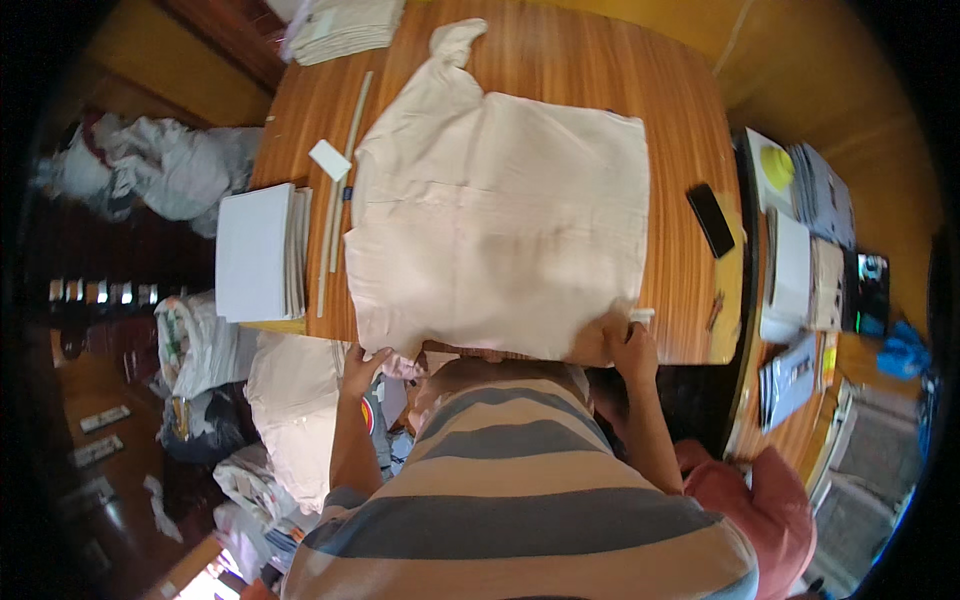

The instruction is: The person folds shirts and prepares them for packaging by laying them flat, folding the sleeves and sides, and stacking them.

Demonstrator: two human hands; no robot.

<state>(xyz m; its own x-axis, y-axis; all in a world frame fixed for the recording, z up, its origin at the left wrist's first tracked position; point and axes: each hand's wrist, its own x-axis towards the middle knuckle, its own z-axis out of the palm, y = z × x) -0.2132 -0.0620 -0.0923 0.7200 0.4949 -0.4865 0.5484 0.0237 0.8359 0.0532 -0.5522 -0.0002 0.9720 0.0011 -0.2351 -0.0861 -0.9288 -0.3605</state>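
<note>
A beige garment (500, 230) lies spread on the wooden table in front of me, with creases across its middle. One narrow part, which looks like a sleeve, stretches toward the table's far side. My left hand (362, 370) is closed on the garment's near left corner at the table edge. At the near right corner, my right hand (632, 352) grips the fabric with the fingers bent over it. A small white piece (641, 315) lies beside the right hand; its kind is unclear.
Left of the garment are a long thin stick (352, 130), a white card (330, 160) and a stack of white sheets (258, 255). On the right lie a black phone (709, 220) and a small tool (715, 311). Folded cloth (345, 32) sits far left. Packaged garments (788, 382) stand on a side table.
</note>
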